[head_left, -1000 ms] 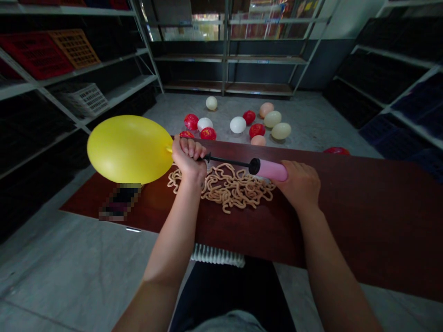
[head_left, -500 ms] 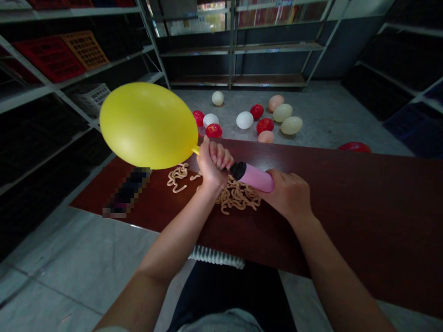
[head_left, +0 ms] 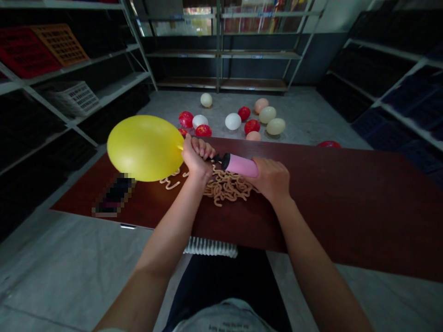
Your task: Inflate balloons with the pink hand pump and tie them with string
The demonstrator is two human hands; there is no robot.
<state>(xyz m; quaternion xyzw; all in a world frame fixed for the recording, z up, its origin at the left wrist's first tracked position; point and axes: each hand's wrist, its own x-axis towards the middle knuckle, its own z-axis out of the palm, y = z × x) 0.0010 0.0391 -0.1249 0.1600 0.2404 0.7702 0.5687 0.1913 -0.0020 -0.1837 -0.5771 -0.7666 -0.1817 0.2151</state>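
Note:
A large inflated yellow balloon (head_left: 145, 148) sticks out to the left of my left hand (head_left: 198, 154). My left fingers are closed around its neck, where the black end of a hand pump enters my grip; the join is hidden. My right hand (head_left: 272, 180) is wrapped around the rear of the pump's pink barrel (head_left: 242, 166). The pump is held above the table, nearly level. Below it lies a heap of tan, curly, noodle-like strips (head_left: 228, 188), partly covered by my left hand and wrist.
The dark red-brown table (head_left: 346, 198) bears a blurred-out dark flat object (head_left: 114, 196) at left. Several red, white, cream and peach balloons (head_left: 233, 121) lie on the floor behind it. Metal shelves (head_left: 256, 85) stand at the back and both sides, with crates (head_left: 60, 44) at left.
The view has shifted, so the table and floor balloons sit further left. The yellow balloon looks smaller and lower. A little more of the pump's black end shows between my hands. Both grips stay closed.

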